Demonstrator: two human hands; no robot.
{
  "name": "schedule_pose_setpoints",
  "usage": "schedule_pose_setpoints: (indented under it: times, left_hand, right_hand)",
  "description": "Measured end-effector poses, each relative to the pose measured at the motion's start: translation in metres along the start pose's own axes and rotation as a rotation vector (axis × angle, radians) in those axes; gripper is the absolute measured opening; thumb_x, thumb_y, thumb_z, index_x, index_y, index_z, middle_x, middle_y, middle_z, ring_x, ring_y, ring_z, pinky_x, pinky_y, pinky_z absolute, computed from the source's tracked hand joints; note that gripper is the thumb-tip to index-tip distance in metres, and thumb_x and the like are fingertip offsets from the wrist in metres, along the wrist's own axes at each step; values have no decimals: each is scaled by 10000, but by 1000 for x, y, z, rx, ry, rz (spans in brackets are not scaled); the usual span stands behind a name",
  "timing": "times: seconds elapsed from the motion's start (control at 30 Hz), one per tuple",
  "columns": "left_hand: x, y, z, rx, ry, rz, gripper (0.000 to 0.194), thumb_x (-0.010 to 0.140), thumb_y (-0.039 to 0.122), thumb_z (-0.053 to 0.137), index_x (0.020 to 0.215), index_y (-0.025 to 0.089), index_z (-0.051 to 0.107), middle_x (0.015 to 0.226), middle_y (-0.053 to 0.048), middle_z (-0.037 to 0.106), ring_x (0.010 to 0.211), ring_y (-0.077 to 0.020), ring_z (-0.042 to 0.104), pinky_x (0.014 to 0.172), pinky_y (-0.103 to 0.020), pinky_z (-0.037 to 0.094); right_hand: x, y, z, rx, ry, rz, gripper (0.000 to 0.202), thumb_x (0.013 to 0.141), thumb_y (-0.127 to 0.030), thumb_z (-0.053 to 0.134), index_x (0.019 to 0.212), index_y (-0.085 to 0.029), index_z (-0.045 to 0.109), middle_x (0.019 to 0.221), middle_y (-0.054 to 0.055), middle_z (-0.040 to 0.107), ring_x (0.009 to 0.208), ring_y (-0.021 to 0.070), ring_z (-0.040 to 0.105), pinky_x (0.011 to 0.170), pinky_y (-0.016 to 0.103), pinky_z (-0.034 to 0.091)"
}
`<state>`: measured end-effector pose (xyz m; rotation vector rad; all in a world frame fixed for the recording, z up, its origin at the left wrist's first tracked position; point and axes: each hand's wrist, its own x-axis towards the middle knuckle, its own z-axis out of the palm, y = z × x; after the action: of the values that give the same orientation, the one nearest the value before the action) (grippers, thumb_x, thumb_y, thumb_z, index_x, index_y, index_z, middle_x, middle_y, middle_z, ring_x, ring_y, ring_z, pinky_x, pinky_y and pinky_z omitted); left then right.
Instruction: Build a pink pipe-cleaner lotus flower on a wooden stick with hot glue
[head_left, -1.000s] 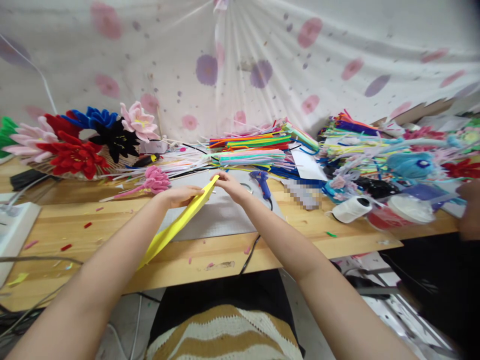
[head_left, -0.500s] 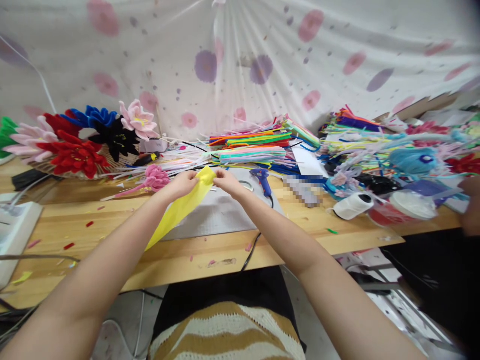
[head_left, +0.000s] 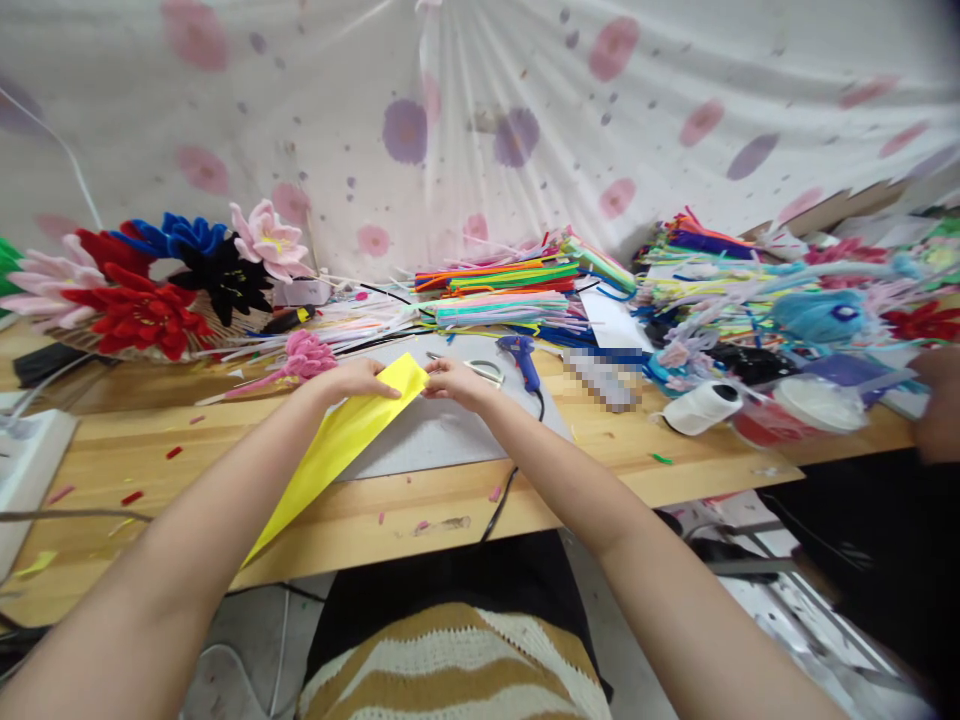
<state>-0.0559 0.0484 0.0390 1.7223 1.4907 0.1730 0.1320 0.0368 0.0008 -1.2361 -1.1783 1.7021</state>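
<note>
A long strip of thin yellow paper or fabric [head_left: 341,435] hangs slantwise from my hands to the table's front edge. My left hand [head_left: 358,382] grips it near its upper end, thumb lying on top. At the strip's upper right corner, the fingers of my right hand [head_left: 454,384] are pinched together on the edge. Beneath both hands lies a grey board [head_left: 420,447]. Just behind my right hand, what looks like a pair of scissors [head_left: 489,373] rests on the board, partly hidden. A blue glue gun [head_left: 524,362] lies right of it.
Bundles of coloured pipe cleaners [head_left: 502,290] line the back. Fuzzy flowers [head_left: 150,310] stand at left, a pink one [head_left: 309,355] nearer. A white thread spool [head_left: 701,408] and plastic tub [head_left: 817,405] sit at right. A power strip [head_left: 30,475] is at left; another person's hand [head_left: 941,405] shows at right.
The yellow strip has spread flatter and its lower end reaches farther toward the front edge. My left hand has slid slightly left and down along it; my right hand has opened a little distance from the left.
</note>
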Motion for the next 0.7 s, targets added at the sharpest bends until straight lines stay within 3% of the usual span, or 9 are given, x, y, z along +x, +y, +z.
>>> schedule_pose_setpoints:
  times: [0.17, 0.33, 0.5, 0.6, 0.7]
  left_hand:
    - [8, -10, 17, -107, -15, -40, 414, 420, 418, 759, 754, 182, 694, 648, -24, 660, 579, -175, 583, 526, -220, 395]
    - [14, -17, 26, -365, -158, -68, 453, 427, 418, 765, 800, 177, 679, 743, -43, 683, 563, -167, 583, 522, -233, 406]
    - [19, -23, 33, -247, 34, -49, 387, 399, 353, 779, 731, 178, 685, 645, -19, 659, 562, -180, 583, 495, -235, 403]
    - [18, -21, 36, -229, 63, -28, 400, 414, 358, 771, 759, 178, 679, 640, -18, 657, 569, -190, 592, 478, -235, 399]
    - [14, -18, 38, -214, 62, -20, 442, 403, 381, 776, 778, 172, 674, 655, -23, 664, 579, -196, 598, 475, -233, 398]
  right_hand:
    - [-3, 7, -5, -94, 12, -14, 225, 568, 37, 558, 673, -152, 497, 549, -20, 569, 526, 106, 572, 596, 255, 488]
    - [0, 9, -8, -117, 36, -12, 211, 593, 37, 550, 678, -150, 501, 549, -29, 563, 520, 90, 563, 593, 239, 483]
    - [0, 10, -14, -137, -55, -43, 198, 654, -163, 647, 803, -168, 516, 652, -7, 593, 584, 99, 584, 580, 234, 493]
    - [1, 12, -11, -225, 0, -84, 333, 617, -300, 706, 859, -185, 508, 678, -3, 581, 597, 108, 573, 512, 219, 479]
    - [6, 17, -3, -267, 72, -82, 319, 589, -230, 725, 809, -179, 500, 628, -21, 550, 564, 100, 548, 485, 205, 457]
